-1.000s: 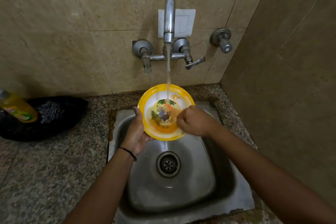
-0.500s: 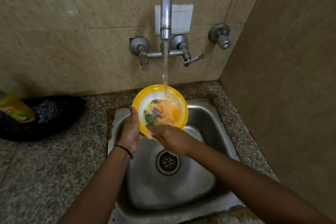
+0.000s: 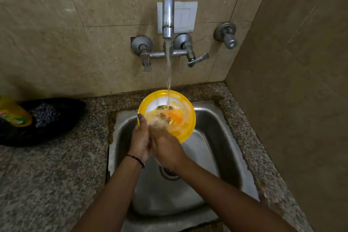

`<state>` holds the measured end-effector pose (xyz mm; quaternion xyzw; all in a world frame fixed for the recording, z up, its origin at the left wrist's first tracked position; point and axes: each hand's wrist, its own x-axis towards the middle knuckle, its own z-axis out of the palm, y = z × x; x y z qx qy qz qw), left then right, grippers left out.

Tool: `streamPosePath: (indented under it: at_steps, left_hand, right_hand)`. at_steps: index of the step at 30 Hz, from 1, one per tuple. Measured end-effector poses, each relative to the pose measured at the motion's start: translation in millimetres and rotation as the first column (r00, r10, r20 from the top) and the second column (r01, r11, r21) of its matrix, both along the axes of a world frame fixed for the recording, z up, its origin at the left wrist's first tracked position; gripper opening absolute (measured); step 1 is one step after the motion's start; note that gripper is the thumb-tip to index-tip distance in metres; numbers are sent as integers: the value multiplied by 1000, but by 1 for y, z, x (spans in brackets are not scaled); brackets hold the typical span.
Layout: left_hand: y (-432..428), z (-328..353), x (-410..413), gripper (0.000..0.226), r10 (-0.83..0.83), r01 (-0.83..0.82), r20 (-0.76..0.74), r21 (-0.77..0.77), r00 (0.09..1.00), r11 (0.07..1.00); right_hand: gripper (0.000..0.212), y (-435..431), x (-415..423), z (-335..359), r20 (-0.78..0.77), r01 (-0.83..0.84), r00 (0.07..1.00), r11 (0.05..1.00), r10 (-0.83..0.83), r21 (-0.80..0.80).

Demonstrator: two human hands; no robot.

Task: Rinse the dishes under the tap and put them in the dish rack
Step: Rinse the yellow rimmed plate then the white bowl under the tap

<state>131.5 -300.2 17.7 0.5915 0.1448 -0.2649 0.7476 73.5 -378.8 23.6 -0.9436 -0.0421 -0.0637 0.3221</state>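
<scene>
Two things sit at the far left of the granite counter: a yellow bottle and the dark cloth it rests against, well apart from the steel sink. My left hand, with a thin black band at the wrist, grips the yellow-rimmed bowl at its left edge, thumb hooked over the rim. I hold the bowl over the back half of the sink, directly under the tap, and the water stream lands inside it. My right hand reaches in from the near side, pressed close to my left hand; its fingers are lost in the splash, so I cannot tell if they are straight or curled. It also covers part of the drain. The bowl is round, with no long axis; its mouth faces up and a little toward me. Right of the tap, a lever handle and a separate wall valve stick out.
</scene>
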Motion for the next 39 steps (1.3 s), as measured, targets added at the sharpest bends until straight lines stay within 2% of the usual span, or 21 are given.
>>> streamPosePath:
  at_steps: [2,4,6,8,9,12,15,16,18,21,25,28,30,32,34,35,37,39]
  left_hand:
    - [9,6,6,56,21,-25,38,94,999,995]
    - [22,13,15,43,-8,-5,80,170,997,985]
    - [31,20,23,30,-44,19,107,222,993,975]
    - [34,23,26,32,-53,28,114,209,992,977]
    - [32,23,26,35,-37,19,111,164,993,986]
    - [15,13,14,55,21,-18,21,-121,1000,993]
    - [-6,-2,-11,84,87,-99,-57,-264,995,960]
    - [-8,-1,-16,83,134,-151,-82,-270,988,951]
    - [-5,-3,-19,64,198,-215,-91,-248,976,945]
    - [14,-7,-5,48,210,-209,-18,-210,977,955]
    - [30,-2,10,45,83,-73,60,-157,995,985]
    - [28,4,8,43,5,2,67,-114,998,993]
    - [24,5,6,50,8,-1,62,-117,998,993]
    - [22,5,4,49,23,-18,61,-84,998,996]
    - [20,2,0,60,29,-28,5,-79,1000,997]
    - [20,-1,-2,68,25,-28,-31,-92,999,995]
    - [17,-4,-9,74,7,-17,-92,-114,996,993]
    - [13,-6,-16,70,-39,24,-113,-128,993,991]
  right_hand:
    - [33,-12,-5,-6,17,-122,992,992,122,-9]
    - [34,-43,-11,-19,73,-252,960,946,272,-204]
    - [36,-74,-13,-25,97,-299,927,868,364,-397]
    - [36,-85,-8,-27,113,-302,904,804,412,-511]
    - [36,-82,-4,-26,155,-258,908,811,390,-526]
    - [39,-57,0,-19,309,-82,927,921,211,-382]
    - [35,-22,-3,-14,349,-29,932,982,94,-189]
    - [33,-13,-6,-15,312,-40,946,987,88,-159]
    - [33,-10,-9,-23,221,-110,964,976,151,-189]
    - [35,-48,-6,-39,119,-254,946,918,301,-305]
    - [39,-104,9,-26,89,-247,940,838,329,-487]
    - [59,-114,22,-9,-14,-157,973,615,231,-773]
    - [60,-102,19,-8,-16,-65,995,545,93,-836]
    - [52,-76,4,-13,-113,-84,993,553,-17,-829]
    - [49,-47,-16,-16,-181,-128,983,627,-22,-768]
    - [56,-36,-23,-13,-185,-158,982,703,39,-693]
    - [59,-21,-25,2,-225,-242,960,890,163,-386]
    - [56,-19,-13,17,-302,-308,921,935,247,-175]
